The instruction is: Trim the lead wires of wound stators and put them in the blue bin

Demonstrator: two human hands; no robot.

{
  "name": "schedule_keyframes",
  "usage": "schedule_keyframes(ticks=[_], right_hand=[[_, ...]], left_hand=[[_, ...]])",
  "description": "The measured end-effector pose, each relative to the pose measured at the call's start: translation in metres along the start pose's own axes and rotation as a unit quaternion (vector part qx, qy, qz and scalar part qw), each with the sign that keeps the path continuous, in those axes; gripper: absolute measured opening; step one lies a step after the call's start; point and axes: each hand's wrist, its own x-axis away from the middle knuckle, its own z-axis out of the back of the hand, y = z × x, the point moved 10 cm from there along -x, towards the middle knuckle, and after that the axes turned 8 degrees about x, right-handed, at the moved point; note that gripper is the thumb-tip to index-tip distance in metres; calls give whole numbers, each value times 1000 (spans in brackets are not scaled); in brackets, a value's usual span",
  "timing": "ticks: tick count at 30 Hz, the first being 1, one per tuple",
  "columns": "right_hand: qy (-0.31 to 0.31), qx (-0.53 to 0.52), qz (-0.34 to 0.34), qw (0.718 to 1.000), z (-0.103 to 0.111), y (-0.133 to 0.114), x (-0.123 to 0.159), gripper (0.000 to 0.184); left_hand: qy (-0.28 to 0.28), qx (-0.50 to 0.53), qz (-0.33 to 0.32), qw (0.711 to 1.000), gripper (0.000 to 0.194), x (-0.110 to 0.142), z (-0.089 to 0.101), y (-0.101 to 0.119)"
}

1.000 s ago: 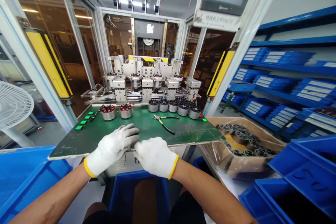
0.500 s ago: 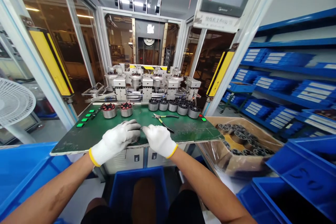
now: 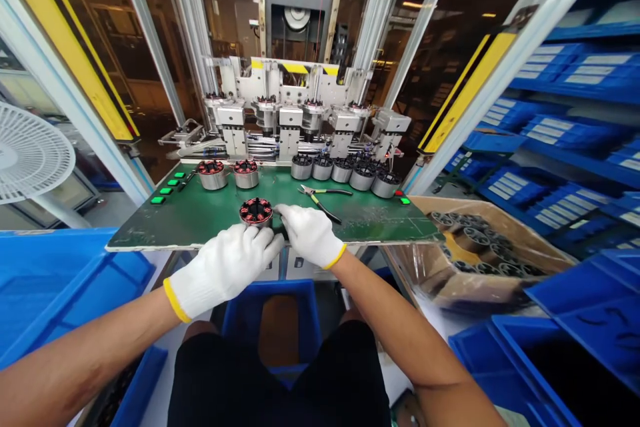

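From my feed: the stator, red-topped with a steel body, stands upright near the near edge of the green board, a bit left of centre. Left hand, white glove, is on its near side, fingers against or just under the base. Right hand, also gloved, is to its right, fingertips at or just beside the rim. Can't tell if either is clenched on it; neither looks fully released. Pliers lie open to the far right of the right hand, not touched. Two more red-topped stators stand far left on the board, five dark-topped cores far right. Green buttons at left edge. Cardboard box of dark cores off right, blue crate under the near edge, machine beyond the board
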Motion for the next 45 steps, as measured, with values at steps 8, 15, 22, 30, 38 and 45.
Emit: schedule_keyframes(ticks=[8, 15, 22, 30, 38, 45], right_hand=[[-2, 64, -20, 998, -2, -3, 0, 44], [13, 66, -30, 997, -3, 0, -3, 38], [17, 85, -36, 996, 0, -3, -10, 27], [20, 81, -45, 995, 2, -5, -12, 21], [-31, 57, 4, 998, -2, -13, -4, 15], [-100, 40, 16, 994, -8, -41, 9, 14]], left_hand=[[-41, -3, 52, 998, 35, -2, -10, -1], [7, 4, -1, 1000, 30, -12, 7, 3], [85, 66, 45, 993, 32, -11, -1, 8], [256, 287, 67, 920, 29, 18, 20, -27], [99, 559, 326, 756, 26, 2, 0, -87], [-55, 521, 334, 783, 30, -65, -5, -91]])
